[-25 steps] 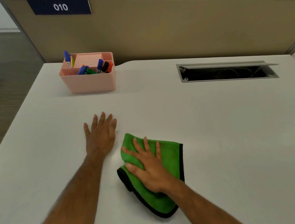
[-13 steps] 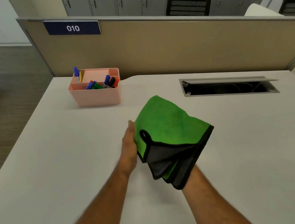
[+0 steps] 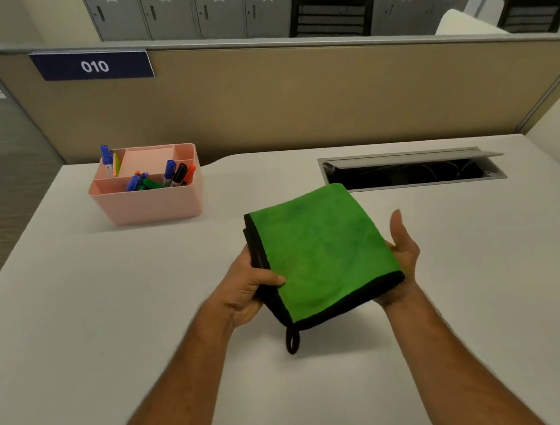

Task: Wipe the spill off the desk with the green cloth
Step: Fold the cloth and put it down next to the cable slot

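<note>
The green cloth [image 3: 319,249], folded, with black trim and a small hanging loop, is held flat above the white desk [image 3: 109,295] in both hands. My left hand [image 3: 248,289] grips its left edge, thumb on top. Under its right side lies my right hand [image 3: 402,255], palm up with the thumb raised; its fingers are hidden beneath the cloth. No spill shows on the desk surface.
A pink organiser [image 3: 148,193] with several markers stands at the back left. An open cable tray slot [image 3: 410,170] is cut into the desk at the back right. A beige partition [image 3: 296,102] closes off the far edge.
The cloth went from lying pressed on the desk under my right hand to lifted, turned over and held flat in both hands. My left hand left the desk and took its left edge.
</note>
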